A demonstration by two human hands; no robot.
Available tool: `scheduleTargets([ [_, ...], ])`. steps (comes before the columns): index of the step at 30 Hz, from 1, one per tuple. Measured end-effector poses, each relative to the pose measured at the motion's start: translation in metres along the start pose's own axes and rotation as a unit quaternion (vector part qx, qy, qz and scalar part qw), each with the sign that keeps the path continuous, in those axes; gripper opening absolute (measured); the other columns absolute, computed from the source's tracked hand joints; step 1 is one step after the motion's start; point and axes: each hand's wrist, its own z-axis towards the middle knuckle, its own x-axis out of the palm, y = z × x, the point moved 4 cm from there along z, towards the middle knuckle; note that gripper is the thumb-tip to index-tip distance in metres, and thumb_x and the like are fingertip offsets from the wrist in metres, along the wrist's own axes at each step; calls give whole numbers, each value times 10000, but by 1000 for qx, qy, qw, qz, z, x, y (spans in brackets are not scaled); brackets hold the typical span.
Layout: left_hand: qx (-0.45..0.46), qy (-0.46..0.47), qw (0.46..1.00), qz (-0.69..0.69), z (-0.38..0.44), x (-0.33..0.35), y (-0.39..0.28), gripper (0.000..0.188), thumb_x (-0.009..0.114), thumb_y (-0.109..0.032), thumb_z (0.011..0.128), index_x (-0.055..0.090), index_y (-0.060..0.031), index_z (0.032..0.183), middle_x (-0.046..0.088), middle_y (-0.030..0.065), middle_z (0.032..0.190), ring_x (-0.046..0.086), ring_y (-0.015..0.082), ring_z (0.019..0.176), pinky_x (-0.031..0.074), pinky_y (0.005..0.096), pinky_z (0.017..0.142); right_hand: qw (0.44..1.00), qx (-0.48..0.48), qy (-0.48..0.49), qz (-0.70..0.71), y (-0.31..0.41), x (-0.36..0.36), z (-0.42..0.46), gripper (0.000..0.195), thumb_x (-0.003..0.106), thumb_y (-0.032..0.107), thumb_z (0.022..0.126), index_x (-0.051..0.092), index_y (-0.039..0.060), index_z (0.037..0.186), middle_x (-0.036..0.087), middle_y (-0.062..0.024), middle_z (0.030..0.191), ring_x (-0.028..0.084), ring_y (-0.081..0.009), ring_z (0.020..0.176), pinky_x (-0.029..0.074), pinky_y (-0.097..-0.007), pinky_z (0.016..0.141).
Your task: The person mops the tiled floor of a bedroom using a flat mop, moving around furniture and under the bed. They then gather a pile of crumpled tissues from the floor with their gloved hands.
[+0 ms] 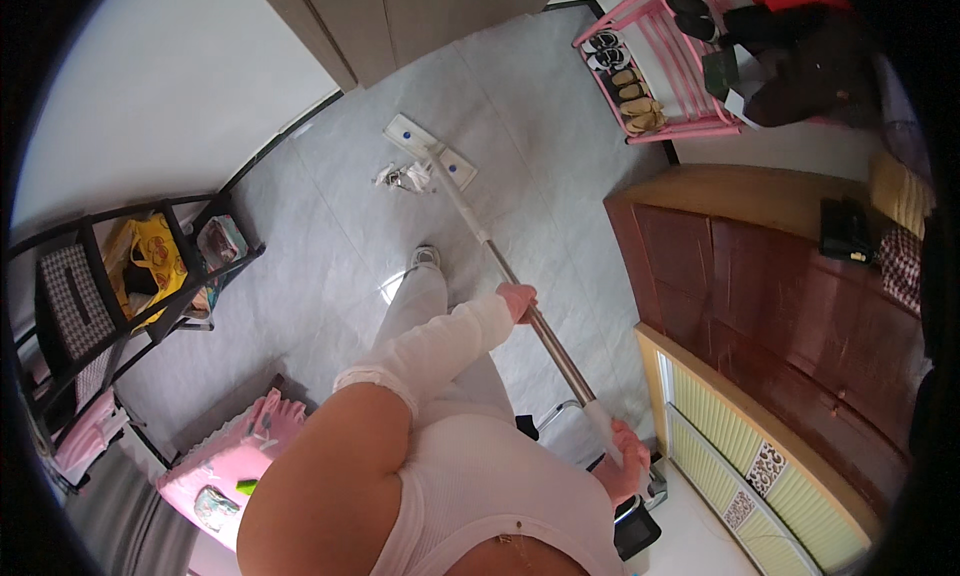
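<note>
A flat mop with a metal pole runs diagonally across the view. My left hand is closed around the middle of the pole, its arm in a white sleeve. Lower right, my right hand grips the white handle end of the same pole. The mop's white rectangular head lies on the grey marbled floor, tilted across the view. Against its near edge is a small pile of crumpled white and dark litter. One grey shoe shows below the litter.
A black shelf rack with bags stands left, beside a bed with a pink cover. A pink metal rack with shoes stands upper right, near a dark red wooden cabinet. A door is at the top.
</note>
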Motion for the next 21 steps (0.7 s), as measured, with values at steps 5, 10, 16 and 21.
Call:
scheduleTargets([
  [5,62,6,984,168,-31,-31,47,138,554,-137,777,530,-2,765,572,141,732,614,275,605,545,403,504,991,61,-98,70,-8,-34,-37,103,523,84,777,550,25,697,586,-117,776,547,-302,895,377,-447,904],
  [10,26,35,976,213,-16,-61,83,170,552,-184,804,551,-19,764,577,128,714,616,248,618,554,375,516,986,81,-127,72,-44,-76,-67,77,565,92,725,547,19,705,593,-128,779,550,-317,889,391,-452,886],
  [16,110,147,967,178,-17,-1,100,213,586,-232,795,537,-28,758,549,89,679,589,199,605,555,352,548,996,-50,45,-56,-14,-101,-83,177,628,50,723,553,35,882,598,-128,958,542,-292,990,376,-430,927],
  [21,85,132,975,157,20,73,138,212,612,-222,749,535,-26,725,546,89,666,589,205,593,491,351,471,950,-145,170,-217,-7,-98,-74,214,663,12,689,580,13,886,603,-139,985,549,-291,1005,398,-413,907],
])
